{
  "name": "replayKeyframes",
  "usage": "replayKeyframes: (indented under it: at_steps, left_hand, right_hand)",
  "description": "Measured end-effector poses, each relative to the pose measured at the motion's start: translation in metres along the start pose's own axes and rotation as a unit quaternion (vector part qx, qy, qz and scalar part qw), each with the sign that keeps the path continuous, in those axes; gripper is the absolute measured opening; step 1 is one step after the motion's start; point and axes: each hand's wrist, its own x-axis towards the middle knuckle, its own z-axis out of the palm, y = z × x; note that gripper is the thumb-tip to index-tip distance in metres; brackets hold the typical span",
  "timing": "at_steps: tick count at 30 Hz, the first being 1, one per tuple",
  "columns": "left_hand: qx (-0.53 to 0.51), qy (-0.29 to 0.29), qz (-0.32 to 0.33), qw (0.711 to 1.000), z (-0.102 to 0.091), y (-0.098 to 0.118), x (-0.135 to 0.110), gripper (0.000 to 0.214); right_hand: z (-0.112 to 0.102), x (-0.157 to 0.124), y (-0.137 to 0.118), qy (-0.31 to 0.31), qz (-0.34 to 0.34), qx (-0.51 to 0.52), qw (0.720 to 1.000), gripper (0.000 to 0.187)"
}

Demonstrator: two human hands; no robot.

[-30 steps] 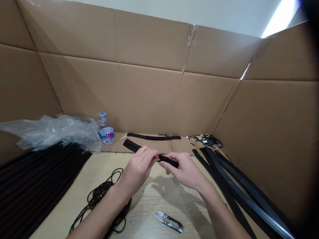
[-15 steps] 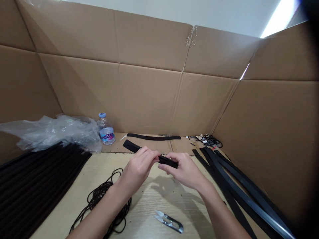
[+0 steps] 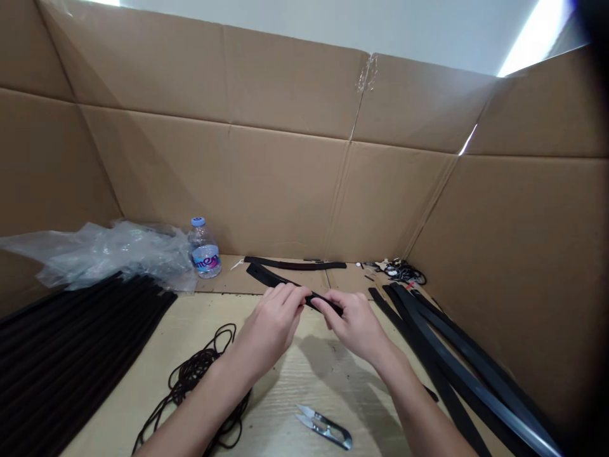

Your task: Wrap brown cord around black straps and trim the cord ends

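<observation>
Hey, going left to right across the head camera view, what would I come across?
Plastic bag, water bottle, left hand, right hand, both hands on a held strip, then the loose black strips.

There are 2 grips [image 3: 277, 312] [image 3: 356, 318], 1 held strip [image 3: 272, 277], 1 bottle [image 3: 206, 257] and 1 snipper [image 3: 320, 430].

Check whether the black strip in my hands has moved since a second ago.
Yes: the far end of the black strip has shifted to the right, farther from the standing water bottle.
</observation>
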Motion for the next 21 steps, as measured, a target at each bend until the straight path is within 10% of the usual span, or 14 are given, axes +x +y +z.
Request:
replayKeyframes:
  at_steps: [8,15,21]
  left_hand:
    - [-0.255,-0.155,-0.273,0.914,-0.022,0.003,0.003,0.012]
    - [-0.113,-0.026,-0.096,0.989,-0.068,-0.028,0.009,0.011]
    - [-0.247,-0.035,-0.118,0.961,-0.074,-0.047,0.003,0.010]
  right_hand:
    - [0.005,-0.001,0.026,0.021,-0.005,-0.075,0.997,0.040]
    - [-0.007,-0.010,0.025,-0.044,-0.070,-0.083,0.993,0.036]
    - [-0.024,-0.012,0.006,-0.101,-0.102,0.013,0.990,0.032]
